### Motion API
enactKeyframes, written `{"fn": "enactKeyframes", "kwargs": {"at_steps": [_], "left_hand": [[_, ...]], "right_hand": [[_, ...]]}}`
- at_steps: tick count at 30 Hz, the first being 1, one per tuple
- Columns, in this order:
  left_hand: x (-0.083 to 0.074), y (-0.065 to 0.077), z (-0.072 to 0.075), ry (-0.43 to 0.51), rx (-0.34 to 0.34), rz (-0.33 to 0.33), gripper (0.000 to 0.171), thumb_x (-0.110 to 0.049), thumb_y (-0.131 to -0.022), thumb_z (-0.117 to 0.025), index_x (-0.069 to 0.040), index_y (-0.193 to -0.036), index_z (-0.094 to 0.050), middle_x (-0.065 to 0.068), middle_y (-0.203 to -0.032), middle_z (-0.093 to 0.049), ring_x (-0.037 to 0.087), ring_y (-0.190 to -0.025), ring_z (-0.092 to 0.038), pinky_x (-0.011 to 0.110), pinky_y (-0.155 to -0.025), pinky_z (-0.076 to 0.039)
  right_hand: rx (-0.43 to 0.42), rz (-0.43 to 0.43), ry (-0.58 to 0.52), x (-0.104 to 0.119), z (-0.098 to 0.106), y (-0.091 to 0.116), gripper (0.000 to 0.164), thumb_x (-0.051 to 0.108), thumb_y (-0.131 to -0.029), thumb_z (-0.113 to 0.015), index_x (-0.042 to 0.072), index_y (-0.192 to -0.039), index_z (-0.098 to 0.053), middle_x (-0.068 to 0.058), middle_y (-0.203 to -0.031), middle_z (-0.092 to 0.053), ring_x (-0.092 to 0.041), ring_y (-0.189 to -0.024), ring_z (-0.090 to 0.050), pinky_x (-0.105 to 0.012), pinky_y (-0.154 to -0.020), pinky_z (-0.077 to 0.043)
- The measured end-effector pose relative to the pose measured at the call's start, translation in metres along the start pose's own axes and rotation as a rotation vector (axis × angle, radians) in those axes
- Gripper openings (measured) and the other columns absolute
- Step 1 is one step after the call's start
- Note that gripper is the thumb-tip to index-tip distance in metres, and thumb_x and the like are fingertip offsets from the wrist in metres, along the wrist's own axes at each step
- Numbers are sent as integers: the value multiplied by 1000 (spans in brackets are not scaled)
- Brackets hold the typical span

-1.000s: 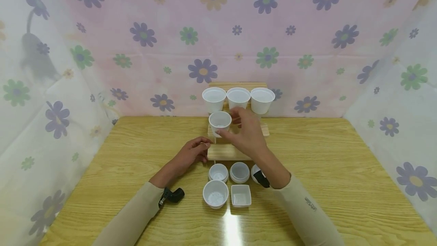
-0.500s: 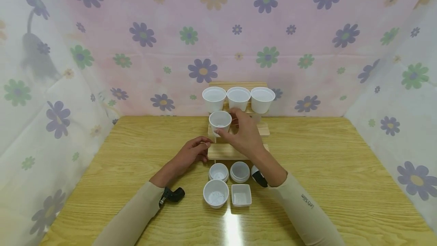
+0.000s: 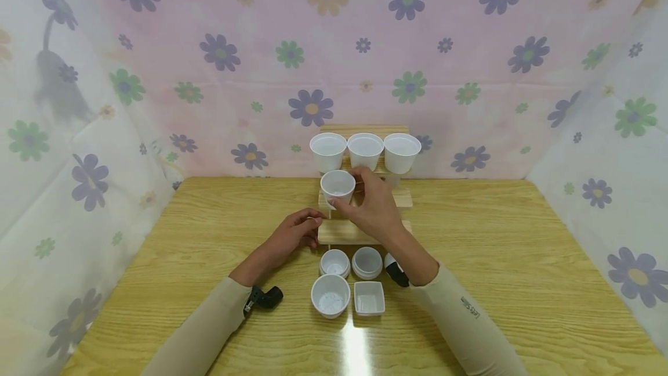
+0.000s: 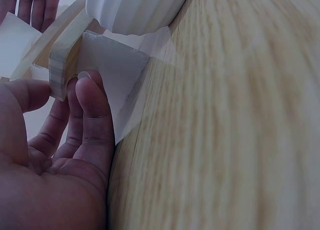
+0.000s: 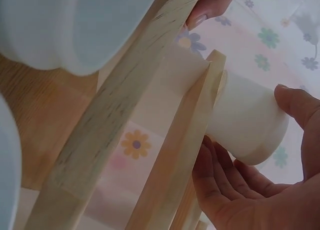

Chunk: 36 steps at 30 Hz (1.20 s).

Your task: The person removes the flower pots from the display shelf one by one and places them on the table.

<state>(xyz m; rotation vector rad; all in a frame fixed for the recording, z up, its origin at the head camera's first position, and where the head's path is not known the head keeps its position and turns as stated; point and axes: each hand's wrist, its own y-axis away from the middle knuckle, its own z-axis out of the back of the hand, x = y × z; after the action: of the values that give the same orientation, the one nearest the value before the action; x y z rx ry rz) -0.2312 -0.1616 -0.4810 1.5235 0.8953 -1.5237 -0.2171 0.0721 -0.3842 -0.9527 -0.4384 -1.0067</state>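
A small white plastic pot (image 3: 338, 184) stands at the left end of the middle step of a tiered wooden shelf (image 3: 341, 232). My right hand (image 3: 374, 205) grips that pot, thumb on the near side and fingers round its right and far side. In the right wrist view the pot's base (image 5: 245, 122) meets the wooden step (image 5: 172, 155). Low on the shelf's left, my left hand (image 3: 293, 237) pinches the end of the front step, whose wooden edge (image 4: 60, 69) shows between thumb and fingers in the left wrist view.
Three larger white pots (image 3: 327, 152) line the top step. On the table before the shelf sit several small white pots, among them a round one (image 3: 330, 296) and a square one (image 3: 369, 299). Another is partly hidden by my right wrist. Flowered cloth (image 3: 224, 103) hangs behind.
Both hands keep their holds on the pot and the shelf. Over the last second my right wrist and forearm have shifted slightly left; the pot has barely moved.
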Motion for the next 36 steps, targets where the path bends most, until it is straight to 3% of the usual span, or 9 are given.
{"fn": "enactKeyframes", "kwargs": {"at_steps": [14, 27, 36], "left_hand": [[2, -1, -1, -12, 3, 7, 35, -28, -114, -53, -2, -134, -62, 10, -91, -61, 21, -77, -63, 31, -73, -59], [0, -1, 0, -10, 0, 8, 36, -27, -113, -53, 0, -136, -61, 9, -91, -62, 20, -78, -63, 31, -73, -59], [0, -2, 0, 5, -7, 8, 35, -25, -113, -54, 2, -135, -60, 9, -92, -62, 20, -77, -63, 29, -72, -58]], "right_hand": [[32, -69, -88, 2, 5, 6, 60, 20, -84, -93, 3, -131, -59, -10, -116, -70, -24, -100, -72, -36, -86, -63], [51, -18, -111, 1, 14, 17, 62, 16, -87, -91, 2, -136, -57, -13, -122, -67, -28, -106, -73, -42, -88, -64], [62, -14, -114, 6, 24, 27, 62, 14, -85, -91, 4, -135, -57, -10, -122, -65, -25, -109, -70, -40, -91, -63]]}}
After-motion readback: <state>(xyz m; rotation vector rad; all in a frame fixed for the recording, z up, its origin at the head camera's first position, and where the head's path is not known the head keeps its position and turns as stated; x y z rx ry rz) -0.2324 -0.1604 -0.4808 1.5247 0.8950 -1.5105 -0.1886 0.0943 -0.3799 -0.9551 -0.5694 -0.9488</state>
